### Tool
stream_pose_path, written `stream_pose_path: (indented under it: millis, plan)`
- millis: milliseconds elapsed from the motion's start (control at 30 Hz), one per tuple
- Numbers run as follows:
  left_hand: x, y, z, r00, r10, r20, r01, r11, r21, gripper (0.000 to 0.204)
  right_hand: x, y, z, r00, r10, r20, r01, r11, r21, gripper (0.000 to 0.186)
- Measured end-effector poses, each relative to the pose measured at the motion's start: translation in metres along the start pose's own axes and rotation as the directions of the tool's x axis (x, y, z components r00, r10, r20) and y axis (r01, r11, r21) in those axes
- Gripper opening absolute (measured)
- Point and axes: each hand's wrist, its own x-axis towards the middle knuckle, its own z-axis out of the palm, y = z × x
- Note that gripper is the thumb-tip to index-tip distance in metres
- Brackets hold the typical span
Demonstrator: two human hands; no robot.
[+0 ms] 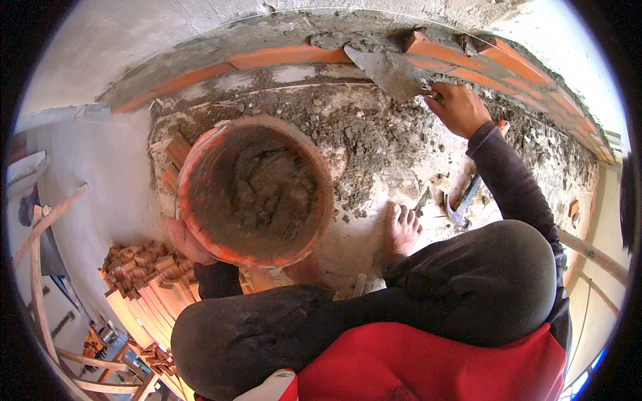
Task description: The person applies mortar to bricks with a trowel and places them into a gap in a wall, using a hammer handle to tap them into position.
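Flr (361, 235) | scat. mortar crumbs (364, 137) | claw hmr (466, 202) | brick frag (574, 208), far R

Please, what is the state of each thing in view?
Round orange bucket: open, partly filled with grey mortar
Grey metal trowel: dirty, held
Right grip: closed on the trowel
Left grip: against the bucket, closure unclear
Curved grey metal tool: lying on the floor
Orange clay brick course: partly mortared
Long orange ridged pieces, lower left: stacked

Mortar (277, 187) in bucket (206, 180), left of trowel (391, 72)
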Motion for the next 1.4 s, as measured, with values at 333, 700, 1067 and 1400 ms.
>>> stream_pose_path:
  millis: [333,700,1067,1400]
  plan:
    - [-0.001,0.003,-0.010,0.997,0.006,-0.075,-0.005,1.000,0.014,0.076,-0.013,-0.060,-0.065,0.918,-0.372,0.135,0.331,0.909,0.251,0.023]
    - [0.002,-0.001,0.027,0.996,0.068,-0.056,-0.069,0.997,-0.018,0.071,0.091,-0.083,-0.079,0.853,-0.263,0.451,0.146,0.950,0.278,0.031]
    - [0.029,-0.027,0.086,0.988,0.144,-0.047,-0.121,0.936,0.331,0.052,-0.018,-0.149,-0.127,0.635,-0.423,0.647,0.523,0.851,0.044,0.033]
    - [0.021,-0.034,0.122,0.961,0.274,0.045,-0.255,0.804,0.537,0.038,-0.027,-0.166,-0.130,0.753,-0.433,0.496,0.655,0.573,-0.493,0.025]
